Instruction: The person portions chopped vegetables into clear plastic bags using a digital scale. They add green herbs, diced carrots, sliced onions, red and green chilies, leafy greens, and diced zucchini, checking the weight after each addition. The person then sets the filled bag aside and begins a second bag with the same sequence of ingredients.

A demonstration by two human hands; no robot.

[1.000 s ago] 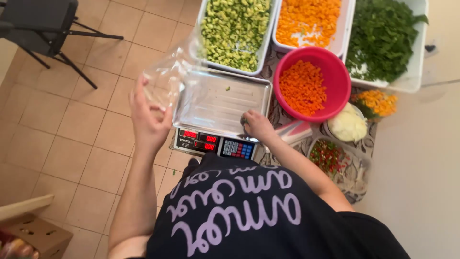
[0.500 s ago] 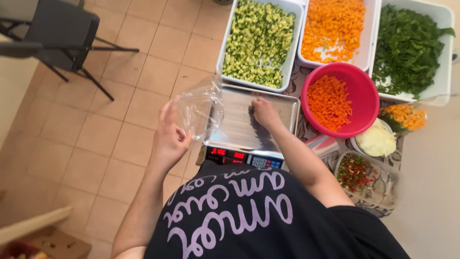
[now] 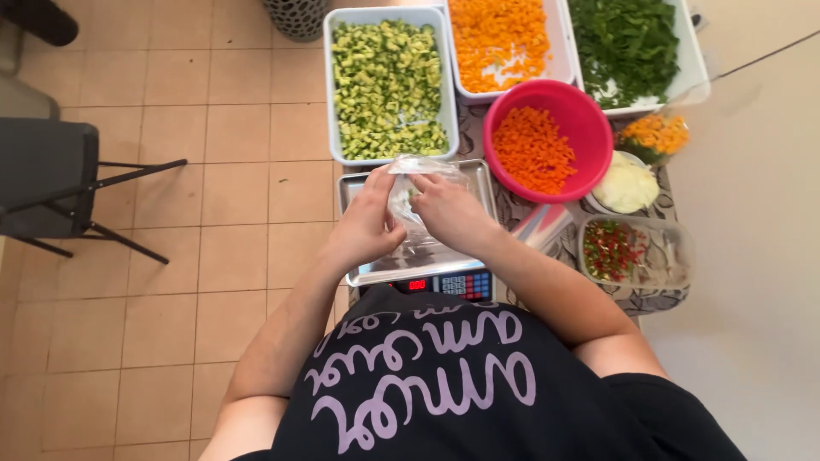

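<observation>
Grip: both our hands pinch a clear bag, left hand (image 3: 369,224) on its left side, right hand (image 3: 451,212) on its right.
Bag: the bag (image 3: 416,189) sits between our hands, above the scale tray (image 3: 478,175) at the surface's near-left edge.
Relation: mouth faces the far edge, toward the green tub (image 3: 389,78); both hands equally near.
Beside: red bowl (image 3: 540,141) to the right.

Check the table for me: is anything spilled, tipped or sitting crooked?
Nothing stands out. Both hands, left hand and right hand, hold a clear plastic bag over the scale's metal tray. The tubs of chopped vegetables and the pink bowl sit upright, with no spills visible.
</observation>
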